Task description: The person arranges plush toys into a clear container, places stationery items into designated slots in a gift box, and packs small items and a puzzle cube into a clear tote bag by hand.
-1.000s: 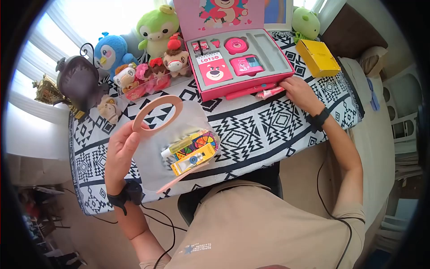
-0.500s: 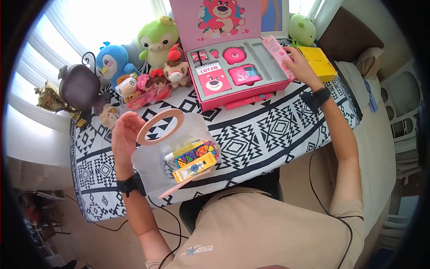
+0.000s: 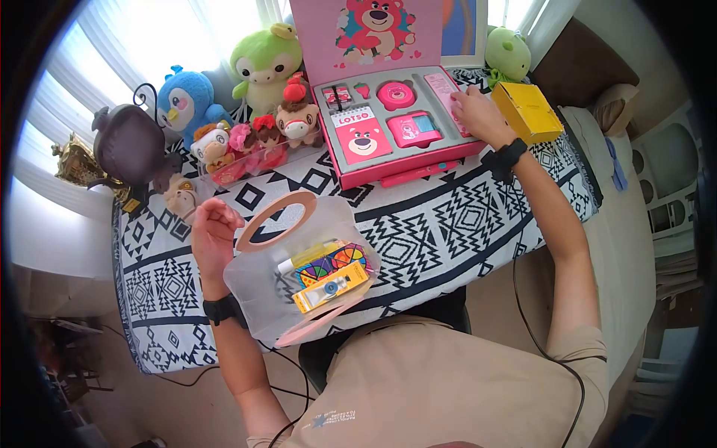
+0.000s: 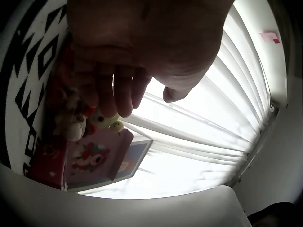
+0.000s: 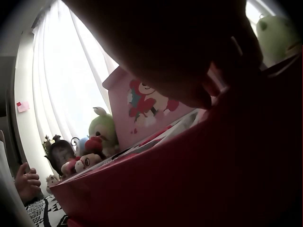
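My right hand [image 3: 482, 117] is at the right slot of a pink gift box [image 3: 418, 173], its thumb and fingers on a slim pink carton [image 3: 441, 91] that lies in that slot. The hand covers part of the carton. In the right wrist view the fingers bend down over the box's rim, dark against the window. My left hand [image 3: 215, 237] is raised beside a frosted bag [image 3: 258, 287] with pink ring handles [image 3: 302, 200]; its fingers are loosely bent and hold nothing. Through the bag show a yellow box with a tube [image 3: 332, 287] and a colourful patterned item [image 3: 347, 256].
The gift box's grey tray holds a LOTSO notepad [image 3: 366, 142], a round pink case [image 3: 396, 95] and other pink pieces. A yellow box [image 3: 529, 112] stands to its right. Plush toys [image 3: 187, 101] and a dark lantern-like ornament [image 3: 128, 145] line the back left of the patterned cloth.
My right hand has lifted the slim pink carton from the gift box's front edge and laid it in the right slot. The left hand has let go of the bag's handle.
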Available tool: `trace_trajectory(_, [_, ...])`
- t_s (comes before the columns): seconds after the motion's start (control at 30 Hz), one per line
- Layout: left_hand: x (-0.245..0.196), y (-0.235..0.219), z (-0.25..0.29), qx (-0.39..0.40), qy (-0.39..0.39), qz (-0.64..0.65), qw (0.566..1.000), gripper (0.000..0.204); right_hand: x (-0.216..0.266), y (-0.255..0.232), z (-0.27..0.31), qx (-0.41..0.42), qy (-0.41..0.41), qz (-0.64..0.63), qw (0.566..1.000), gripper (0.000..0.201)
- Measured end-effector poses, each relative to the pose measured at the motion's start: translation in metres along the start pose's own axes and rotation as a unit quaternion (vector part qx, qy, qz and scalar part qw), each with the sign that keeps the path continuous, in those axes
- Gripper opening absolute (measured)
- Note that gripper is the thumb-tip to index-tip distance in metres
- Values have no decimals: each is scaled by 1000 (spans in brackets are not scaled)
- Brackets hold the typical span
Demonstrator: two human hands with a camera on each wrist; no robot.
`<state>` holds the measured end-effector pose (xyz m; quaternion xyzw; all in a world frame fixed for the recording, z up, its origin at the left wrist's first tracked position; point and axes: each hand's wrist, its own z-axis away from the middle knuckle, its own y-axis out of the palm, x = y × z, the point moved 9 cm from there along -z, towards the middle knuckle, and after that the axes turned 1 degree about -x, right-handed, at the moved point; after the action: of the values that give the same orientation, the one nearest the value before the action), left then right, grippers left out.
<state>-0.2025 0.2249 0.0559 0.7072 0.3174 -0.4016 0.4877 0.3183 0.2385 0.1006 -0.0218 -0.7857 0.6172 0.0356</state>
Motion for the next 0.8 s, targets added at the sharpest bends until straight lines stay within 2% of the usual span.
trace_trajectory(0.17, [3,2,2,-14,-17,-15,1000,36,-2,9,-1,29,-8,10,1000,38])
trace_trajectory(0.27, [2,4,2,-25,-12,-11,1000,35,-5,5,2,-4,-15,-25,1000,33])
trace_trajectory(0.4, [1,4,4,-40,-8,-8,999,35,-5,5,0,7,-17,-27,999,38])
trace_trajectory(0.47, [1,3,3,-46,-7,-11,999,34,-10,6,-8,28,46,-26,998,52])
trace_trajectory(0.5, [2,3,3,-48,-11,-15,999,33,-5,3,-12,28,47,-27,998,52])
trace_trajectory(0.57, [5,-2,1,-42,-21,-27,999,33,-2,4,-21,78,75,-9,994,68])
trace_trajectory(0.6, [7,-4,0,-40,-30,-39,998,32,-7,6,-27,75,76,-10,994,68])
trace_trajectory(0.7, [3,0,2,-26,-10,-28,999,33,-21,18,-42,92,83,-42,991,68])
trace_trajectory(0.77, [3,-2,0,-3,3,-23,1000,33,-23,25,-43,123,72,-211,967,59])
trace_trajectory(0.8, [3,-3,-1,-5,6,-29,1000,34,-14,12,-34,117,87,-254,956,45])
